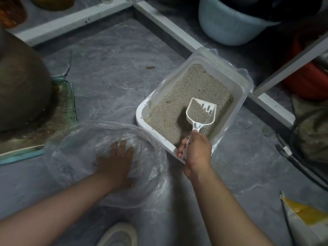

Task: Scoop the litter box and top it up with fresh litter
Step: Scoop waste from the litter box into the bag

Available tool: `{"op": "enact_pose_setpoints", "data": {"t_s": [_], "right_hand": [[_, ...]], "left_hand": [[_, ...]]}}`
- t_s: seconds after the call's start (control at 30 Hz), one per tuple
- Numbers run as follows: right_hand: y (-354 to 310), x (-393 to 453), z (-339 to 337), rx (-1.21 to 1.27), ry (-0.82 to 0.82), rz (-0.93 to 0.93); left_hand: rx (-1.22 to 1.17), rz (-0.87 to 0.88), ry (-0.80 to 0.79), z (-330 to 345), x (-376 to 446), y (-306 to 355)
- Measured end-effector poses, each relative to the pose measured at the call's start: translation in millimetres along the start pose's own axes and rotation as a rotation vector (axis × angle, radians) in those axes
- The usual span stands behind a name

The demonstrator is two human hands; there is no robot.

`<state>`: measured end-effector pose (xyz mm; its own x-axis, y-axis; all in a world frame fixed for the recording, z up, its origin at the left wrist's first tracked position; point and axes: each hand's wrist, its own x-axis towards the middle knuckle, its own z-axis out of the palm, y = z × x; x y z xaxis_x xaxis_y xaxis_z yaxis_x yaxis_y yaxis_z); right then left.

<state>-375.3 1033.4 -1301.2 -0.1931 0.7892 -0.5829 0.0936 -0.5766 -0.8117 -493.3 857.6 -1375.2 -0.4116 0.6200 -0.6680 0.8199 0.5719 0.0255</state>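
A white litter box lined with clear plastic sits on the grey floor, filled with grey-beige litter. My right hand grips the handle of a white slotted scoop, which is held over the box's near right part and is loaded with litter. To the left of the box lies a clear plastic bag. My left hand is inside the bag's mouth with straight fingers pressing flat on the plastic.
White shelf-frame bars run behind the box. A pale blue bucket stands at the back right, a large brown jar on a tray at left, a yellow-and-white bag at lower right, and my shoe at the bottom.
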Motion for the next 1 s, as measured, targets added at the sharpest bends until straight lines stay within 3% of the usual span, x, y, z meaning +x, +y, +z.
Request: {"op": "enact_pose_setpoints", "data": {"t_s": [0.53,1.0], "right_hand": [[-3,-8,-2,-0.083,-0.030,-0.039],[-1,-12,-5,-0.112,-0.044,-0.035]], "left_hand": [[-0.071,-0.106,0.194,-20,-18,-7],[-0.025,-0.113,0.222,-23,-27,-11]]}}
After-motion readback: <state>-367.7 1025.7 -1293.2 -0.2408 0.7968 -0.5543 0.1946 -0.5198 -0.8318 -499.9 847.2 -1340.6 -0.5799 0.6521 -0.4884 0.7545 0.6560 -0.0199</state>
